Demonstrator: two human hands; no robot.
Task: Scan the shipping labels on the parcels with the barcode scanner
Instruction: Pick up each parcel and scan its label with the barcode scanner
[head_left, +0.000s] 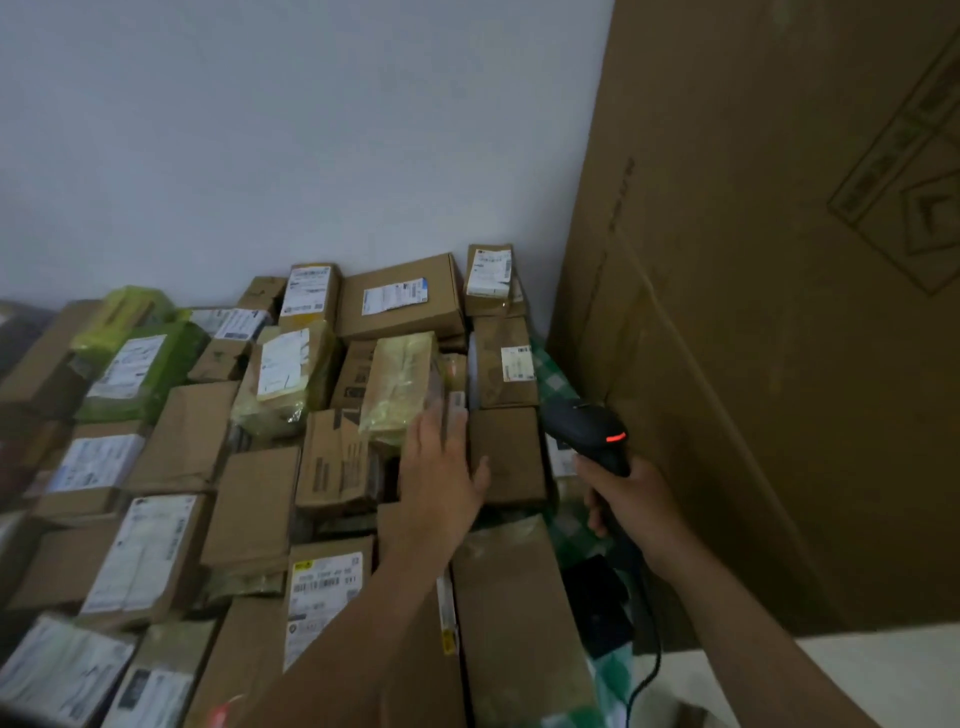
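Note:
Several cardboard parcels, many with white shipping labels, lie packed together in front of me. My right hand (631, 501) grips the handle of a black barcode scanner (589, 426), whose small red light glows; its head points left toward the pile. My left hand (441, 470) reaches forward with fingers stretched out and lies over a plain brown box (511, 454) and a yellow-wrapped parcel (400, 384). A tall box with a small label (506, 361) stands just behind.
A very large cardboard box (779, 312) leans at the right, close beside the scanner. A grey wall rises behind the pile. The scanner's black cable (649, 670) hangs down over a green checked cloth (576, 525). Green-wrapped parcels (140, 369) lie at the left.

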